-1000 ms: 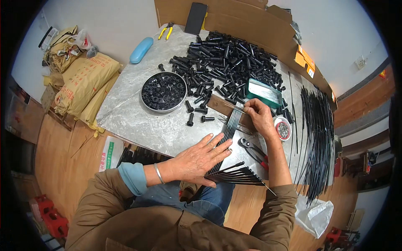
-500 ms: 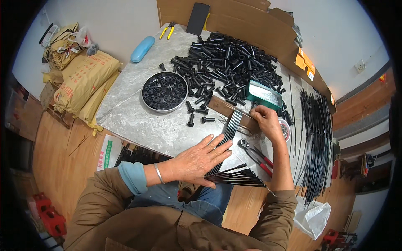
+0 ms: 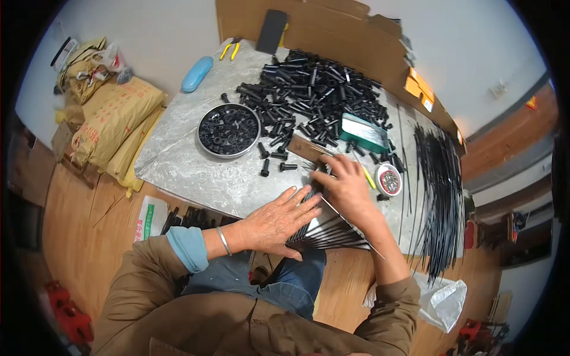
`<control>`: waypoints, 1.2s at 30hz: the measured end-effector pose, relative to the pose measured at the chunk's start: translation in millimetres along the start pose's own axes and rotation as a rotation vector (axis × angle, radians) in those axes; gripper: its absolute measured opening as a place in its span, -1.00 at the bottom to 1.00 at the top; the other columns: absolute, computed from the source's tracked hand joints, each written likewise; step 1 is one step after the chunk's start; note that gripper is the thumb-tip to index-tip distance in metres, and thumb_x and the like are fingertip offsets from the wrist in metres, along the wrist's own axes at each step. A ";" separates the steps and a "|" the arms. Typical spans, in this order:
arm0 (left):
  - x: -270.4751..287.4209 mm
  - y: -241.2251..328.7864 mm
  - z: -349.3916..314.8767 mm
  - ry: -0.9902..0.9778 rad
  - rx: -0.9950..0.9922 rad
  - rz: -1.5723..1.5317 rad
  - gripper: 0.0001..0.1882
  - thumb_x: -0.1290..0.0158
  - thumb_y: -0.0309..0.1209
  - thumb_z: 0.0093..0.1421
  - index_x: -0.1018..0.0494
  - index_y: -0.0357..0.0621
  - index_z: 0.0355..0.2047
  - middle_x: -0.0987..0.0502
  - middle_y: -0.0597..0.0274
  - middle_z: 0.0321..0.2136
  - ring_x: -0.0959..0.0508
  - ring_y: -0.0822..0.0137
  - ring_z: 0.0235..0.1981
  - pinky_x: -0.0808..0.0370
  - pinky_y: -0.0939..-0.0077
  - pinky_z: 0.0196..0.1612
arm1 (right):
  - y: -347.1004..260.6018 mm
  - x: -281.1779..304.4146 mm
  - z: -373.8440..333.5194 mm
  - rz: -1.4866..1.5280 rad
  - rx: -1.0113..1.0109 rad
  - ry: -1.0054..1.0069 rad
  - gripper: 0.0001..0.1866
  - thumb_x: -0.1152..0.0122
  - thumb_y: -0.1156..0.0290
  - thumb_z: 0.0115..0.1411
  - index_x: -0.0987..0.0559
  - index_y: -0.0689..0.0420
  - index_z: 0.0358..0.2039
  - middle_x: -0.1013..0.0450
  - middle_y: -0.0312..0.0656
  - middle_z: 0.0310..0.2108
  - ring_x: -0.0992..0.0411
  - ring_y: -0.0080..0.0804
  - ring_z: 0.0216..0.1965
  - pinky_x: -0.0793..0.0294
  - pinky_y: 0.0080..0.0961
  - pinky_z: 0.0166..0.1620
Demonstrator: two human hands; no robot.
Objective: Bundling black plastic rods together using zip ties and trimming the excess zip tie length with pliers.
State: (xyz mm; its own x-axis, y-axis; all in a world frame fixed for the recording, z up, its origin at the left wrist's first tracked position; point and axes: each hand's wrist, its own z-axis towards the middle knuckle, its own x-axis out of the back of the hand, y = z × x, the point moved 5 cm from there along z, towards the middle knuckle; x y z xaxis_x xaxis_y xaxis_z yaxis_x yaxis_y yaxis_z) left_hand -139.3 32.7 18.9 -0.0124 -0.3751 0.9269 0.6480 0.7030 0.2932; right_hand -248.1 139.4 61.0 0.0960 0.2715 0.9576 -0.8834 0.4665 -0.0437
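My left hand [image 3: 276, 219] lies flat with its fingers spread across a row of thin black rods [image 3: 332, 231], which fan out toward my right forearm near the table's front edge. Just beyond it, my right hand [image 3: 345, 187] reaches over the rods' far ends, thumb and fingers bent but apart; I make out nothing gripped in it. Those rod ends lie by a brown wooden block [image 3: 304, 146], partly covered by my right hand. A thin rod slants beneath that hand toward my forearm.
Black bolt-like parts [image 3: 309, 83] are heaped behind. Around them are a round tin [image 3: 202, 139] of black rings, a green box [image 3: 373, 143] of silvery pins and a small bowl [image 3: 399, 188] of metal bits. Black rods [image 3: 439, 202] lie right; cardboard [image 3: 344, 35] edges the back.
My right hand has moved left and nearer, from pinching at the block onto the rods beside my left hand. The red-handled pliers are now hidden. My left hand has hardly moved.
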 end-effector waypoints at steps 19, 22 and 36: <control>138.8 -27.4 -86.1 0.418 0.563 -0.935 -0.58 0.00 -0.16 0.23 -0.53 -0.36 -0.24 -0.55 0.12 -0.15 -0.52 0.37 -0.16 -0.42 0.50 -0.09 | -123.9 8.4 -47.4 1.631 -0.207 -0.757 -0.80 0.00 0.42 0.30 -0.43 0.31 -0.19 -0.50 -0.23 -0.43 -0.47 -0.53 -0.42 -0.47 -0.58 -0.23; 75.8 26.6 -116.1 -0.262 0.681 -0.572 -0.76 -0.17 -0.37 0.09 -0.53 -0.33 -0.32 -0.58 0.13 -0.33 -0.55 0.33 -0.33 -0.46 0.50 -0.27 | -103.5 -35.0 -74.2 1.502 -0.359 -1.059 -0.81 -0.09 0.42 0.23 -0.47 0.31 -0.28 -0.51 -0.25 -0.49 -0.48 -0.54 -0.46 -0.49 -0.56 -0.31; -107.4 86.2 -157.9 -0.868 0.883 -1.689 -0.70 -0.01 -0.30 0.27 -0.46 -0.39 -0.25 -0.57 0.02 -0.45 -0.60 0.26 -0.49 -0.58 0.47 -0.40 | -167.2 -47.6 -96.5 0.603 0.133 -0.780 -0.59 -0.28 0.25 -0.04 -0.56 0.16 -0.17 -0.54 -0.08 -0.22 -0.48 -0.08 -0.14 -0.39 -0.34 -0.03</control>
State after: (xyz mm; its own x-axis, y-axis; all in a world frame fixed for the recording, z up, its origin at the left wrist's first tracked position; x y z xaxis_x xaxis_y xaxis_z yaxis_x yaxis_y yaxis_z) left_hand 38.1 38.2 -92.4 -0.5046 -0.6791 -0.5330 -0.8221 0.1894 0.5369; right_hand -60.7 129.6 -4.8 -0.6720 -0.2200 0.7071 -0.7344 0.3213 -0.5979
